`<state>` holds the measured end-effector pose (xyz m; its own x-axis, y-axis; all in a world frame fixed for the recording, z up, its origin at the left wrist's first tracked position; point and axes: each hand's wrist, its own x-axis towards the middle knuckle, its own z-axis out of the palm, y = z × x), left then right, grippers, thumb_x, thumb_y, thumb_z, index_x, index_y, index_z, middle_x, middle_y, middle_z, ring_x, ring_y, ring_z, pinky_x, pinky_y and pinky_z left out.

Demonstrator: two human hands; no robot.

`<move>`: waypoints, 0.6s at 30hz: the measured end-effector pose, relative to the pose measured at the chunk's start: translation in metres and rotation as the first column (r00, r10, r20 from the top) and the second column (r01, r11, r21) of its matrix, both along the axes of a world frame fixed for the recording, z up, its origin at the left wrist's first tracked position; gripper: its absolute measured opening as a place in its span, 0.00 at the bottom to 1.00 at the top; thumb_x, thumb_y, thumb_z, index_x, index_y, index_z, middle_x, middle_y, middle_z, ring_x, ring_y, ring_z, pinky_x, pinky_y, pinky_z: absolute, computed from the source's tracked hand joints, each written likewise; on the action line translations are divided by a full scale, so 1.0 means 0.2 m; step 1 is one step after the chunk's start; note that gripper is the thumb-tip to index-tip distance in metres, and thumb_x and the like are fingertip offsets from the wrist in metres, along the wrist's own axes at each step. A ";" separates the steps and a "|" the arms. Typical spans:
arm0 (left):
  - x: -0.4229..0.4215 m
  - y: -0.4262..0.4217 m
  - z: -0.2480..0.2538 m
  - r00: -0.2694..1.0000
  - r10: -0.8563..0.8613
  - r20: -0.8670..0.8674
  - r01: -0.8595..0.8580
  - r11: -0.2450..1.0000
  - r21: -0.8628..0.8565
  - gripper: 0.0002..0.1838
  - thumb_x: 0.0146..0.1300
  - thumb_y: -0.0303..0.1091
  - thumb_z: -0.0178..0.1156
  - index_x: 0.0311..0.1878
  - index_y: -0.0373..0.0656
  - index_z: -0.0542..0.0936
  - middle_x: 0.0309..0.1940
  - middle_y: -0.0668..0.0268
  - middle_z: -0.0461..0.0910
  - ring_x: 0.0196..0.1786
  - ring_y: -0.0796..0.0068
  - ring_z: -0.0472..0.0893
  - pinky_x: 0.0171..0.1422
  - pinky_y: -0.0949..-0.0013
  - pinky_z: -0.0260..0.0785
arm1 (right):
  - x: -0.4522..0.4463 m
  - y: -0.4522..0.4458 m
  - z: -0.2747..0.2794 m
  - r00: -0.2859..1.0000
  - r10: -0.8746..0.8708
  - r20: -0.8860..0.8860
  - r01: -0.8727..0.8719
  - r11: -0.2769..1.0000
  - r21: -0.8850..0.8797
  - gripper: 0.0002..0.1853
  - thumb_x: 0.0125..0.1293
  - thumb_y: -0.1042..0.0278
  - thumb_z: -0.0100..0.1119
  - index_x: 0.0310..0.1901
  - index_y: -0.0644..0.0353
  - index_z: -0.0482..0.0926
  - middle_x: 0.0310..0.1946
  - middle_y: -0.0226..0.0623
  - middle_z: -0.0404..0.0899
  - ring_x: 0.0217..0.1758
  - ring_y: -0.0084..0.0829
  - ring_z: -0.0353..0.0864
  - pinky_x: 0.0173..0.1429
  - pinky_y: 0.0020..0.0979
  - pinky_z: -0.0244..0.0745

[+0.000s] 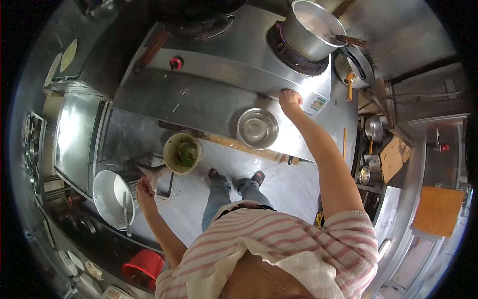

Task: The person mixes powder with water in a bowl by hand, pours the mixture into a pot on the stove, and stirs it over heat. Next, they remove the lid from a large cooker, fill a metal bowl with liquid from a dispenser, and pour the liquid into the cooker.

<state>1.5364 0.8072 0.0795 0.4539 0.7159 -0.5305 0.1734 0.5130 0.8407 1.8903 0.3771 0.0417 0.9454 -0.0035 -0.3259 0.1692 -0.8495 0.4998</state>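
My right hand (290,99) is closed against the front panel of the steel stove, below the burner. Whatever its fingers grip is hidden under them. A shiny metal bowl (257,129) rests on the counter just left of my right forearm. My left hand (145,188) hangs lower at the left, fingers curled at a pinkish-grey limp piece that looks like a cloth (156,176). Beside that hand stands a large pale basin (110,200) with a long-handled utensil (125,214) leaning in it. A tub (182,153) with leafy greens sits nearby.
A big pot (312,32) with cloudy liquid and a ladle is on the burner. A smaller pan (353,67) stands to its right. A red knob (176,63) marks the stove front. A red basin (143,269) is at lower left, a wooden board (438,211) at right.
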 end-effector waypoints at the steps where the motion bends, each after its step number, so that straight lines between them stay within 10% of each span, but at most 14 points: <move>1: -0.01 0.02 0.00 1.000 -0.005 0.005 0.005 1.000 0.000 0.11 0.56 0.42 0.53 0.35 0.46 0.76 0.23 0.75 0.73 0.21 0.89 0.64 0.21 0.84 0.52 | -0.01 -0.03 0.03 1.000 0.016 0.013 -0.018 0.991 0.129 0.11 0.50 0.63 0.52 0.31 0.58 0.80 0.30 0.40 0.78 0.30 0.39 0.78 0.20 0.45 0.72; 4: -0.03 0.06 -0.05 0.998 0.043 -0.039 -0.045 0.997 -0.057 0.11 0.56 0.42 0.52 0.35 0.46 0.75 0.24 0.76 0.72 0.21 0.89 0.64 0.21 0.84 0.52 | -0.06 -0.16 0.09 0.960 -0.280 0.028 0.223 0.817 0.531 0.21 0.52 0.49 0.52 0.35 0.59 0.78 0.34 0.40 0.78 0.32 0.38 0.79 0.23 0.43 0.73; 6: -0.05 0.08 -0.07 0.999 -0.026 -0.020 0.025 0.998 -0.057 0.11 0.56 0.42 0.53 0.35 0.46 0.75 0.24 0.76 0.72 0.21 0.89 0.64 0.21 0.84 0.52 | -0.08 -0.20 0.16 0.741 -0.574 -0.348 0.570 0.265 0.778 0.32 0.49 0.40 0.53 0.31 0.71 0.74 0.26 0.49 0.75 0.18 0.39 0.76 0.16 0.36 0.68; 7: -0.04 0.07 -0.06 0.999 -0.030 -0.015 0.029 0.998 -0.057 0.11 0.56 0.42 0.53 0.35 0.46 0.75 0.24 0.76 0.72 0.21 0.89 0.64 0.21 0.84 0.52 | -0.09 -0.21 0.15 0.741 -0.577 -0.344 0.567 0.263 0.780 0.32 0.49 0.40 0.53 0.31 0.71 0.74 0.26 0.49 0.75 0.18 0.39 0.76 0.16 0.36 0.68; 9: -0.03 0.07 -0.05 0.996 -0.080 0.046 0.081 0.996 -0.028 0.10 0.56 0.42 0.52 0.36 0.47 0.75 0.23 0.76 0.71 0.21 0.89 0.64 0.21 0.84 0.52 | -0.11 -0.23 0.10 0.591 -0.540 -0.600 0.617 -0.177 0.767 0.33 0.50 0.40 0.53 0.32 0.74 0.71 0.24 0.46 0.73 0.14 0.32 0.72 0.19 0.34 0.71; 18: 0.04 -0.09 0.01 0.995 -0.103 -0.014 0.104 0.994 0.019 0.11 0.58 0.43 0.51 0.36 0.47 0.75 0.23 0.77 0.71 0.21 0.90 0.64 0.21 0.85 0.52 | -0.14 -0.23 -0.08 0.516 -0.211 -0.830 0.533 -0.679 0.504 0.19 0.49 0.52 0.58 0.29 0.63 0.70 0.20 0.36 0.71 0.18 0.31 0.70 0.25 0.32 0.71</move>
<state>1.5434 0.7892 0.0825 0.5194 0.6757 -0.5232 0.2356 0.4753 0.8477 1.8625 0.3321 0.0253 0.7045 0.0320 -0.7090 -0.7007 0.1897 -0.6878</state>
